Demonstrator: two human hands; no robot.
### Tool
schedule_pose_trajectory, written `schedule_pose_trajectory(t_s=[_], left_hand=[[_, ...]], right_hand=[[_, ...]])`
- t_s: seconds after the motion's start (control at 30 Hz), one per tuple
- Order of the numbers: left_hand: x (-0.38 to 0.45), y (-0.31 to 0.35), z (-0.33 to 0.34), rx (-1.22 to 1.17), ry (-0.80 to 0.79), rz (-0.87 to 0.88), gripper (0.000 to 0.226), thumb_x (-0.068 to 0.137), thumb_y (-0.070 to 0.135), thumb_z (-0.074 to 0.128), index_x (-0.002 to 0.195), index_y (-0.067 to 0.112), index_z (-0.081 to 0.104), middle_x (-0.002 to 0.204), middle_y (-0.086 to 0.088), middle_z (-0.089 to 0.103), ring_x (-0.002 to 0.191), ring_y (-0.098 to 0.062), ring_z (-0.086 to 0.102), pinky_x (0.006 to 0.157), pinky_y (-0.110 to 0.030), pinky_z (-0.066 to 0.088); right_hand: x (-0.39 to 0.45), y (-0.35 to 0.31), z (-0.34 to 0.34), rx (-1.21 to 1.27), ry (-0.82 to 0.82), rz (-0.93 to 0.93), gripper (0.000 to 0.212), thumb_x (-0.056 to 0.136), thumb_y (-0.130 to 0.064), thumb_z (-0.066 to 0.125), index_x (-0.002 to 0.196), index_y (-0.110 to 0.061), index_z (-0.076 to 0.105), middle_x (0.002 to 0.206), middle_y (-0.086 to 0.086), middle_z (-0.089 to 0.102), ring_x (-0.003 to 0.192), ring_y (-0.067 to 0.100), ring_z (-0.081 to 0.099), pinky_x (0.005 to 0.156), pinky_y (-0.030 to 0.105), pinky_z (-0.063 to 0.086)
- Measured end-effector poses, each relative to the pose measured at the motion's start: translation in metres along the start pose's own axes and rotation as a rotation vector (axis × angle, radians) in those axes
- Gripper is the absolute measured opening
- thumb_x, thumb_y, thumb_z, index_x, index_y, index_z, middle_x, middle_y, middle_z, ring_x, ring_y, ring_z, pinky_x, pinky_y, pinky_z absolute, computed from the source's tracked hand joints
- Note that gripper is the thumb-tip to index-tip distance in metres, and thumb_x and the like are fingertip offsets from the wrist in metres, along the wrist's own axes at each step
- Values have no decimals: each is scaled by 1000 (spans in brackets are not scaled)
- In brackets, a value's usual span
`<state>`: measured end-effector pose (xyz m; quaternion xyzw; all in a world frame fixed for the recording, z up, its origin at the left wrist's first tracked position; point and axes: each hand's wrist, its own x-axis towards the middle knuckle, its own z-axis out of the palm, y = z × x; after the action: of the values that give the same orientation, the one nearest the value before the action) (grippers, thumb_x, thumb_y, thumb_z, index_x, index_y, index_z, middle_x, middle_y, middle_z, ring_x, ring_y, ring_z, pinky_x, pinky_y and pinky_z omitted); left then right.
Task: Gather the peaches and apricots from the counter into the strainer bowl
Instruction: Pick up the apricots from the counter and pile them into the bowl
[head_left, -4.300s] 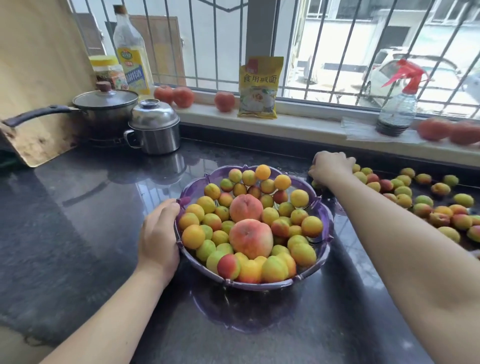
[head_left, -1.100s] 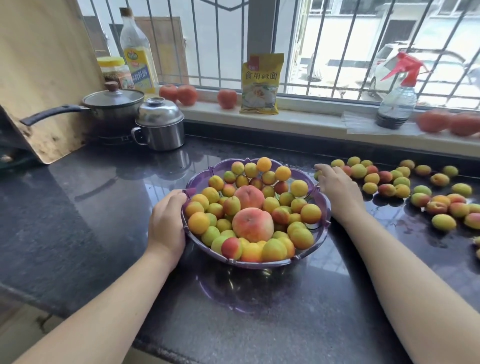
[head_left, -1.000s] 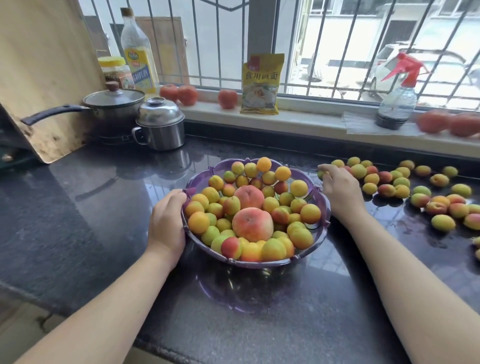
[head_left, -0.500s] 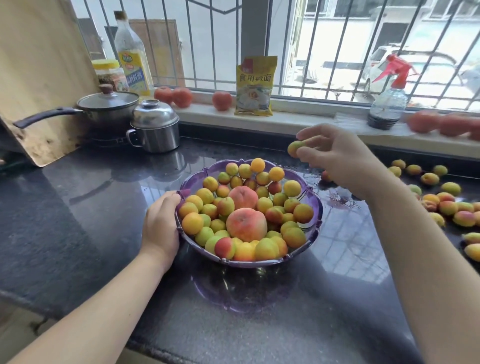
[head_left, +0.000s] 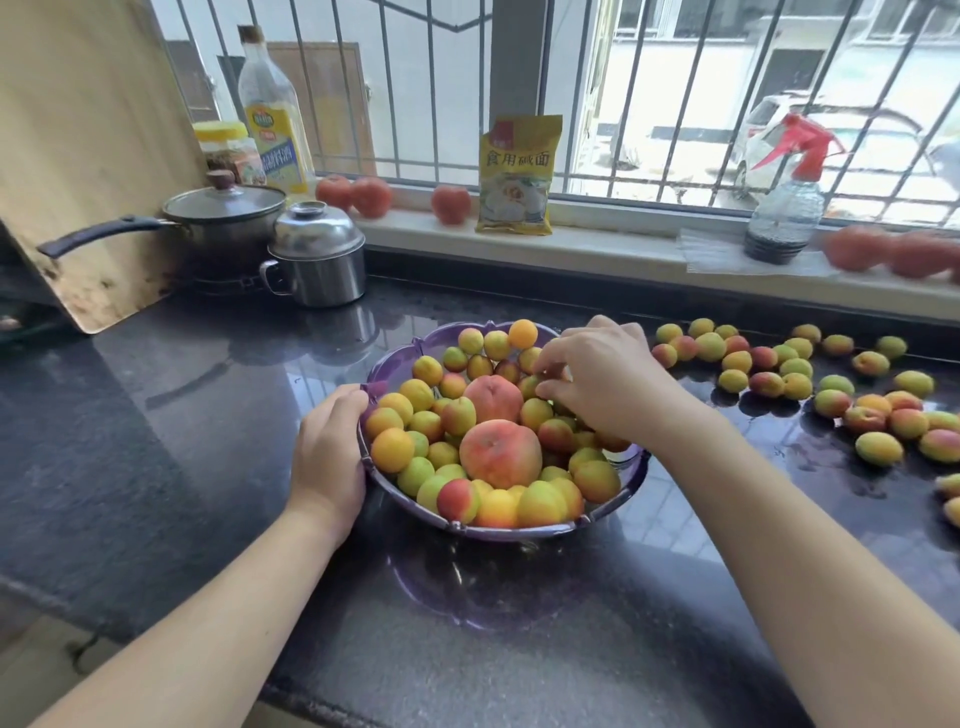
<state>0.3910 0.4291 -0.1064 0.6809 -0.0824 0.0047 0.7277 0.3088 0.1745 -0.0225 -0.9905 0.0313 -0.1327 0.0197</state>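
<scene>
Apricots (head_left: 789, 374) lie right of the bowl (head_left: 387, 366); right hand (head_left: 602, 384) pinches one over it, left hand (head_left: 330, 452) grips its rim. Packet (head_left: 517, 176) reads 食用碱面.

Purple strainer bowl (head_left: 387, 370), yellow-orange red-blushed apricots (head_left: 878, 448), pink-red peaches (head_left: 500, 453), speckled black counter (head_left: 156, 415)
</scene>
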Motion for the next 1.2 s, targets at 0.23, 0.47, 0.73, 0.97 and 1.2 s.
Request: schedule_pose_trajectory(t_s=[0.23,0.47,0.73,0.97,1.2], left_hand=[[-2,3,1,13,10,3,37,74,51,53,82,28,81,86,-5,74,94,-31,64,102,-67,50],[-2,3,0,4,2,6,34,76,50,54,76,26,77,83,-5,69,89,-28,60,98,-67,49],[-1,1,1,-6,-8,3,33,76,50,54,71,24,73,81,-7,67,89,-29,59,97,-68,49],[4,-6,0,18,11,43,39,79,49,53,83,17,75,86,-8,69,90,-27,58,95,-62,48],[4,-5,0,-13,15,24,33,77,51,55,73,26,75,87,-13,68,92,-28,58,100,-68,47]], right_hand=[[1,4,-2,-34,-23,-19,19,101,-34,55,108,-35,72,102,-10,68,104,19,45,94,43,38],[2,3,1,-9,14,-17,17,100,-34,58,105,-35,74,99,-9,69,100,18,48,91,41,40],[-7,68,-16,395,520,346,19,100,-18,59,106,-14,77,96,0,73,89,18,64,82,28,46],[-21,111,60,280,400,716,29,96,-15,51,122,-9,63,127,22,51,110,44,55,94,48,46],[-4,109,68,-40,158,659,35,99,-41,47,126,-20,50,128,21,45,103,47,58,80,48,45]])
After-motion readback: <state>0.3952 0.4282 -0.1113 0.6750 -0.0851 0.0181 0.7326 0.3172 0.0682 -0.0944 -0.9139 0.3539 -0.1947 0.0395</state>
